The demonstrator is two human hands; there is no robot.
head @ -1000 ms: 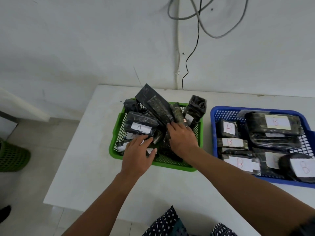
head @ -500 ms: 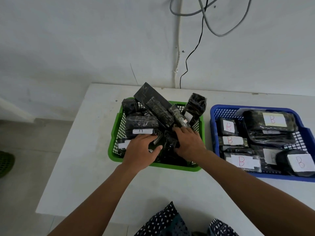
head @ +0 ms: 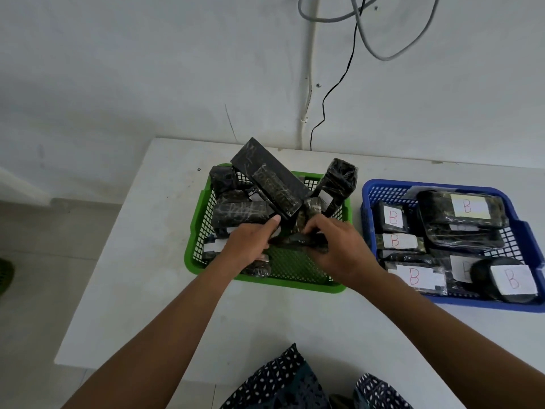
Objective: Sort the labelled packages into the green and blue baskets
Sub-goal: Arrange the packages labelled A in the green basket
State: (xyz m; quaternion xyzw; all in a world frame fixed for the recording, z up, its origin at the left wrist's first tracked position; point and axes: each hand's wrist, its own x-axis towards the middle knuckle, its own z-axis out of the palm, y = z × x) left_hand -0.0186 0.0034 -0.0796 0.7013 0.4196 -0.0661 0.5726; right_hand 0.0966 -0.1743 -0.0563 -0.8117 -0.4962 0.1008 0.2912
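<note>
A green basket (head: 193, 258) on the white table holds several black wrapped packages, some leaning up over its far rim. My left hand (head: 249, 246) and my right hand (head: 339, 246) both grip one flat black package (head: 298, 242), held just above the basket's near half. A long black box (head: 274, 180) stands tilted behind my hands. The blue basket (head: 519, 228) to the right is packed with black packages carrying white labels marked B (head: 467, 206).
The white table (head: 141, 261) ends at its left edge, with tiled floor beyond. A wall with hanging cables (head: 333, 87) stands right behind the baskets. Patterned cloth (head: 283, 382) shows at the table's near edge.
Both hands closed on a black package in the green basket and lifted it, baring the basket's mesh floor beneath. The packages behind shifted slightly.
</note>
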